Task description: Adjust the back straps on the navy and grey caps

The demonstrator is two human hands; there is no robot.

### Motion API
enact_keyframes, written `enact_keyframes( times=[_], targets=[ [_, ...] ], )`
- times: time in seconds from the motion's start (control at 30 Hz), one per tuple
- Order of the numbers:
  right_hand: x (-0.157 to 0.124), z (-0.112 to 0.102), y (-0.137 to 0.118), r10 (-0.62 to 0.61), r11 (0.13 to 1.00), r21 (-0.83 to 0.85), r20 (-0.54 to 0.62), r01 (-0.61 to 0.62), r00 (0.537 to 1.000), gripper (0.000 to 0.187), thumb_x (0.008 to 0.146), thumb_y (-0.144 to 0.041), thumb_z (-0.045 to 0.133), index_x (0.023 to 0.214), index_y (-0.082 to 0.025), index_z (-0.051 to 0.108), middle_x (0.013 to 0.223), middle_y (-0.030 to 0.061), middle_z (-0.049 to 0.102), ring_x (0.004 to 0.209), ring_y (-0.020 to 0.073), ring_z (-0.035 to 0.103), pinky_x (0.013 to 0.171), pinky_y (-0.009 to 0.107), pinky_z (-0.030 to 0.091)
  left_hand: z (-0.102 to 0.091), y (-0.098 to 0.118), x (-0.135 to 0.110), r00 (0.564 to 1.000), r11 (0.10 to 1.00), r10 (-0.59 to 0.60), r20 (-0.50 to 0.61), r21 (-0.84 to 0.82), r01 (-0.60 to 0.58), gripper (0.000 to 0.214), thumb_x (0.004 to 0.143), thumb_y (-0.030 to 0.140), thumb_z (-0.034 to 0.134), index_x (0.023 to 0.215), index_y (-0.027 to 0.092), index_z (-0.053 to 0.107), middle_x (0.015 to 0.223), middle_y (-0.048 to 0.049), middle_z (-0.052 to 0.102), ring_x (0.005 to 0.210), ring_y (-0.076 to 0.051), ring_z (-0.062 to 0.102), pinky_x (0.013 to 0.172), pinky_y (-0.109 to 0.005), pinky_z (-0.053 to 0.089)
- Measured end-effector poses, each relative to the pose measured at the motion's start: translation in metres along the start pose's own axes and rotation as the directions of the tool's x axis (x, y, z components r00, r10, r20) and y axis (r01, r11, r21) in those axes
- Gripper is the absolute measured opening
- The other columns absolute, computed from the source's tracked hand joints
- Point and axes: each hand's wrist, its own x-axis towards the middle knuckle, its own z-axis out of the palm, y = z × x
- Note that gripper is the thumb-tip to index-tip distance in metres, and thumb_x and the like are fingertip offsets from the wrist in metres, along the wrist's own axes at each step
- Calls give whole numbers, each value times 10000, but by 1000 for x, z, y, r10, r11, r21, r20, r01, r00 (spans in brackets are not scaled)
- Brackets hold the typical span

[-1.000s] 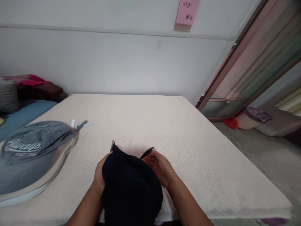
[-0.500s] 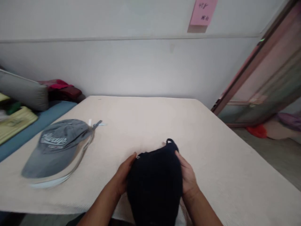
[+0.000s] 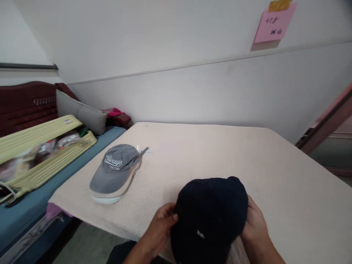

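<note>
A dark navy baseball cap (image 3: 211,209) with a small light emblem is held between both hands, over the near edge of the table. My left hand (image 3: 162,225) pinches its left side, thumb on the outside. On the opposite side my right hand (image 3: 254,223) grips the cap, its fingertips hidden behind the fabric. To the left, a grey baseball cap (image 3: 117,167) with white lettering lies on top of light-coloured caps, their brims showing beneath it.
The table (image 3: 189,146) has a cream cloth cover and stands against a white wall. A pink note (image 3: 275,25) is taped up there. On the left are a blue bed (image 3: 63,172), a grey cushion (image 3: 82,113) and an open yellow bag (image 3: 55,154) with packets.
My view has swung left and tilted. The navy cap has turned in my hands, so its rounded crown and emblem now show. The stacked caps lie as before.
</note>
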Motion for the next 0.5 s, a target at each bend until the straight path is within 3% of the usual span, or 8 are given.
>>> enact_keyframes(
  times=[0.07,0.17,0.27,0.33,0.4,0.5],
  targets=[
    [1,6,13,-30,998,-43,94,35,995,133,807,-283,599,840,-220,711,748,21,730,708,169,684,779,300,543,-5,26,-1,993,994,93,-72,57,-89,281,746,205,700,1021,153,681,987,-98,708,834,-194,652,800,-307,469],
    [0,16,30,29,993,-119,197,-5,980,253,824,-389,583,933,-190,693,866,79,725,795,188,677,749,310,535,-14,86,7,951,963,227,-209,196,-186,294,716,223,729,998,157,681,937,-78,730,816,-195,668,789,-290,487],
    [0,22,39,124,986,-136,173,-101,977,252,801,-371,621,903,-150,686,814,95,713,699,165,659,632,265,525,-22,160,19,908,885,381,-176,353,-303,349,731,255,703,1062,157,647,942,-63,738,855,-228,674,782,-315,506],
    [0,25,42,128,988,-111,175,-109,976,223,789,-346,638,880,-149,685,764,73,699,637,143,631,580,241,506,-30,208,26,847,769,515,-134,509,-387,385,802,267,611,1168,152,587,1056,-51,713,961,-241,646,829,-348,498],
    [1,27,44,131,988,-105,183,-113,974,202,773,-332,654,859,-152,685,728,54,682,604,131,606,548,230,489,-43,247,29,755,643,639,-149,643,-417,410,869,295,497,1250,145,513,1117,-29,686,1027,-229,613,857,-364,486],
    [3,30,49,135,986,-118,164,-116,977,178,747,-321,677,826,-161,686,700,36,664,583,121,581,522,222,470,-76,280,25,669,555,708,-227,764,-329,394,908,325,401,1204,94,519,1058,-28,696,1006,-220,611,839,-374,494]
  ],
)
